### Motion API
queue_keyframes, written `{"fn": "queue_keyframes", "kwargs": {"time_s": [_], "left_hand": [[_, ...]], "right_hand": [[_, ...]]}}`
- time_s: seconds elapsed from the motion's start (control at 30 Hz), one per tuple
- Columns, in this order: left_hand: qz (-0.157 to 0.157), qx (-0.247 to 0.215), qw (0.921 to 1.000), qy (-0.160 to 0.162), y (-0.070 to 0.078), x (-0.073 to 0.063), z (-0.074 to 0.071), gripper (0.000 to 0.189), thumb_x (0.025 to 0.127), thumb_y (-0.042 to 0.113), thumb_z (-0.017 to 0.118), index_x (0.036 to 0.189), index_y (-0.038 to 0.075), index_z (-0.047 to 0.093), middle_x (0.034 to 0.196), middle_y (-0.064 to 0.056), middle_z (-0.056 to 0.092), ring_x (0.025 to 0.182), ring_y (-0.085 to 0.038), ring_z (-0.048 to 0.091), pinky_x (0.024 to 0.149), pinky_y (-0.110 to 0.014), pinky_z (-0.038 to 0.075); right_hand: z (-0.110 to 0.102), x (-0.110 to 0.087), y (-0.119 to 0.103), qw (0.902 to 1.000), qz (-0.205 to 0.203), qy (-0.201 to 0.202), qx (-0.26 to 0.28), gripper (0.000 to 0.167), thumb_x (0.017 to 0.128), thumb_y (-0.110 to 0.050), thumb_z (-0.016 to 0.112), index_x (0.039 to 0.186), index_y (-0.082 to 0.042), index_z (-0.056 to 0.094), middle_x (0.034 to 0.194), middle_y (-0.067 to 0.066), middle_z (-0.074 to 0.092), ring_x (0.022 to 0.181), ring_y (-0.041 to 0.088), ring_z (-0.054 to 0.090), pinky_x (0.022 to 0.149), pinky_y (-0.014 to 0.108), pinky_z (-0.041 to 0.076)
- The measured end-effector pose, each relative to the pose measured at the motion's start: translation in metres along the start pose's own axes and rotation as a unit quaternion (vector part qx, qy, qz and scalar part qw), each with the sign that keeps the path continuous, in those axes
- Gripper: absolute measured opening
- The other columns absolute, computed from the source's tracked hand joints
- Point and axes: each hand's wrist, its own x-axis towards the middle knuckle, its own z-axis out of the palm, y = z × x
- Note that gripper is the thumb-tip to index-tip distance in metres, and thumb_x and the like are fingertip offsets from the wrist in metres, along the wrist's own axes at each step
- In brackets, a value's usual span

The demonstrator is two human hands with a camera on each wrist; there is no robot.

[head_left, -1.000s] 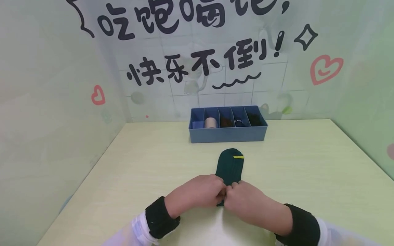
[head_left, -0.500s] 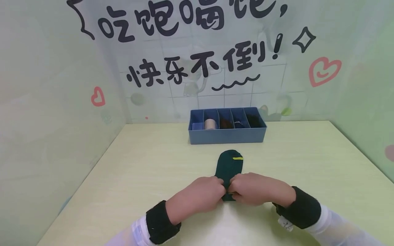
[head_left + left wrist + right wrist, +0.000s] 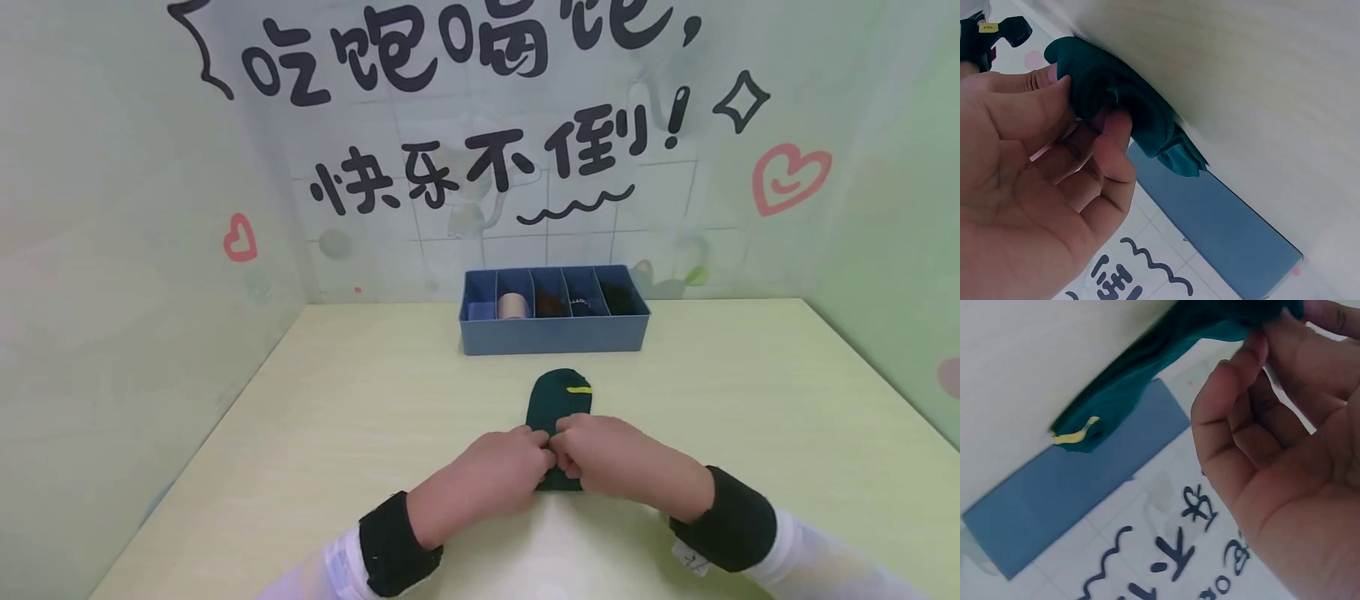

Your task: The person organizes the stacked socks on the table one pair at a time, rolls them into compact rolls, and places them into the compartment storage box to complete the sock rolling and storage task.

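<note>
A dark green sock with a yellow stripe near its far end lies lengthwise on the table in front of the person. The left hand pinches the sock's near part between thumb and fingers; in the left wrist view the green fabric there is folded over in curved layers. Close beside it, the right hand grips the same part from the other side. From the right wrist the striped end shows loose, stretching away from the fingers. In the head view the hands cover the sock's middle.
A blue divided box stands at the back of the table. Its compartments hold a pale pink roll and several dark items. Behind it rises a wall with printed lettering, and further walls flank the table.
The right hand has shifted up and away from the sock's near end, then in beside the left hand. The left hand keeps its hold almost in place; the sock's near edge shows more squarely.
</note>
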Motion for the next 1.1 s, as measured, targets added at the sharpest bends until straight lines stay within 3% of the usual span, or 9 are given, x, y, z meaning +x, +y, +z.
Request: {"fn": "queue_keyframes", "kwargs": {"time_s": [0.17, 0.27, 0.37, 0.5, 0.67, 0.8, 0.93, 1.1], "left_hand": [[-0.004, 0.000, 0.9999, 0.010, 0.000, -0.001, 0.002, 0.011, 0.097, 0.022, 0.075, 0.107, 0.022, 0.079, 0.090, 0.007, 0.066, 0.076, -0.008, 0.051, 0.064, -0.020, 0.047], [-0.005, -0.030, 0.9995, 0.012, -0.001, -0.002, 0.001, 0.005, 0.098, 0.018, 0.073, 0.097, 0.020, 0.078, 0.083, 0.006, 0.063, 0.072, -0.007, 0.049, 0.062, -0.021, 0.045], [-0.005, -0.066, 0.9978, 0.006, -0.003, -0.002, 0.001, 0.013, 0.099, 0.014, 0.070, 0.087, 0.017, 0.073, 0.075, 0.006, 0.057, 0.068, -0.007, 0.046, 0.062, -0.020, 0.041], [-0.010, -0.105, 0.9944, -0.003, -0.006, 0.001, 0.000, 0.009, 0.098, 0.011, 0.072, 0.090, 0.014, 0.066, 0.070, 0.005, 0.052, 0.064, -0.009, 0.045, 0.060, -0.021, 0.038], [-0.007, -0.083, 0.9964, 0.010, -0.008, 0.002, 0.001, 0.013, 0.098, 0.013, 0.074, 0.110, 0.013, 0.070, 0.084, 0.001, 0.063, 0.071, -0.007, 0.050, 0.064, -0.019, 0.045], [-0.014, -0.055, 0.9982, 0.019, -0.007, 0.001, 0.000, 0.010, 0.100, 0.018, 0.073, 0.109, 0.014, 0.072, 0.089, 0.000, 0.067, 0.074, -0.008, 0.050, 0.066, -0.019, 0.047], [-0.012, -0.026, 0.9994, 0.018, -0.007, -0.001, -0.001, 0.015, 0.101, 0.027, 0.073, 0.108, 0.014, 0.071, 0.089, 0.002, 0.070, 0.077, -0.010, 0.050, 0.068, -0.019, 0.046], [0.004, -0.023, 0.9997, 0.003, -0.008, 0.000, -0.001, 0.023, 0.102, 0.031, 0.074, 0.116, 0.013, 0.069, 0.093, 0.001, 0.069, 0.076, -0.007, 0.054, 0.074, -0.018, 0.052]], "right_hand": [[0.002, -0.004, -0.011, 0.9952, -0.018, 0.021, -0.093, 0.017, 0.088, -0.002, 0.082, 0.077, -0.012, 0.074, 0.069, -0.003, 0.056, 0.064, 0.009, 0.047, 0.061, 0.023, 0.048], [0.004, -0.007, -0.016, 0.9926, -0.022, 0.014, -0.119, 0.008, 0.089, -0.011, 0.083, 0.083, -0.009, 0.078, 0.072, -0.001, 0.060, 0.065, 0.010, 0.049, 0.062, 0.025, 0.051], [0.004, -0.009, -0.019, 0.9907, -0.027, 0.012, -0.133, 0.010, 0.088, -0.014, 0.084, 0.085, -0.008, 0.078, 0.074, 0.001, 0.062, 0.065, 0.012, 0.047, 0.062, 0.026, 0.050], [0.006, -0.008, -0.017, 0.9886, -0.039, 0.028, -0.143, 0.009, 0.087, -0.012, 0.084, 0.084, -0.008, 0.076, 0.074, 0.001, 0.063, 0.064, 0.012, 0.048, 0.061, 0.027, 0.050], [0.005, -0.003, -0.006, 0.9948, -0.047, 0.030, -0.085, 0.013, 0.086, -0.010, 0.082, 0.077, -0.012, 0.073, 0.068, -0.003, 0.058, 0.060, 0.008, 0.046, 0.059, 0.024, 0.047], [0.002, 0.003, 0.006, 0.9995, -0.027, -0.001, 0.015, 0.026, 0.089, -0.007, 0.078, 0.068, -0.015, 0.066, 0.061, -0.009, 0.046, 0.057, 0.004, 0.040, 0.057, 0.020, 0.039], [0.001, 0.007, 0.013, 0.9946, 0.013, -0.033, 0.098, 0.034, 0.090, -0.005, 0.072, 0.062, -0.018, 0.058, 0.058, -0.011, 0.036, 0.052, 0.003, 0.037, 0.054, 0.020, 0.030], [0.001, 0.007, 0.012, 0.9908, 0.050, -0.054, 0.114, 0.027, 0.093, -0.006, 0.072, 0.068, -0.016, 0.065, 0.067, -0.006, 0.043, 0.064, 0.009, 0.042, 0.059, 0.022, 0.033]]}}
